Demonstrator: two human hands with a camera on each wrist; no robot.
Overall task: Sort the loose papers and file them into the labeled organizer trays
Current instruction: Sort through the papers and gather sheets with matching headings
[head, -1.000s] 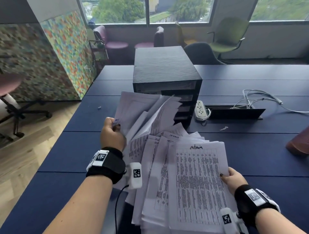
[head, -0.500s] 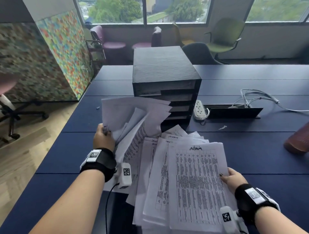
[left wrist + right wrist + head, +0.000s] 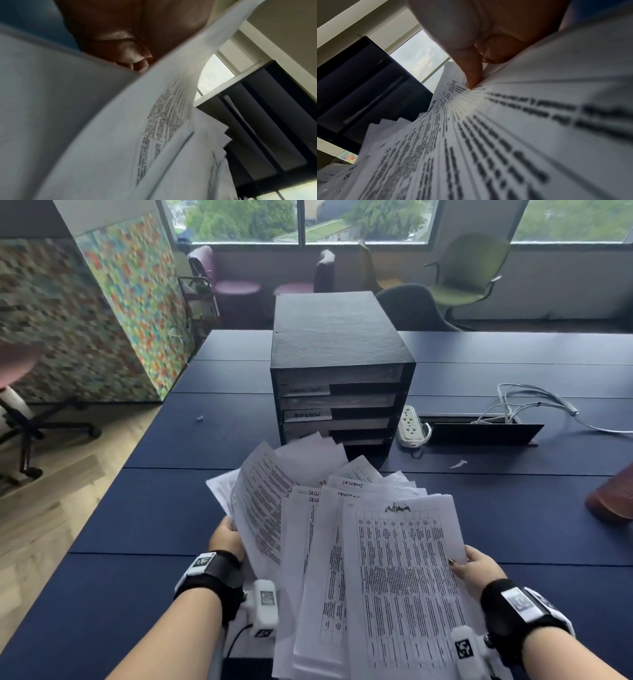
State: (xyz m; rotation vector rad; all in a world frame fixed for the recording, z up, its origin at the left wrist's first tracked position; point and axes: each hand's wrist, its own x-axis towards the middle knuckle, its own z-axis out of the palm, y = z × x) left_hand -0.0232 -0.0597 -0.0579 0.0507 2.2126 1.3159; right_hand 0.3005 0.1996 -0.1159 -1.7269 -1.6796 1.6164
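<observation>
A fanned stack of printed papers point(image 3: 373, 570) is held above the blue table point(image 3: 513, 518); handwritten words such as "admin" and "security" head the sheets. My left hand point(image 3: 226, 537) grips several curled sheets point(image 3: 120, 128) at the stack's left edge. At the right edge, my right hand point(image 3: 474, 568) pinches the top "admin" sheet point(image 3: 505, 135) with the thumb on the print. The black organizer point(image 3: 337, 378) stands just beyond the papers, its trays facing me; one white label reads "ADMIN" point(image 3: 307, 414). The lowest trays are hidden behind the papers.
A white power strip point(image 3: 412, 426) lies right of the organizer beside an open cable hatch point(image 3: 479, 433) with white cables point(image 3: 534, 405). A reddish object point(image 3: 613, 498) sits at the table's right edge. Chairs point(image 3: 466, 275) stand behind the table, a colourful partition point(image 3: 130, 302) at left.
My left hand has lowered its sheets toward me, down to the stack's left side, uncovering the organizer's upper trays. The right hand has stayed in place on the top sheet.
</observation>
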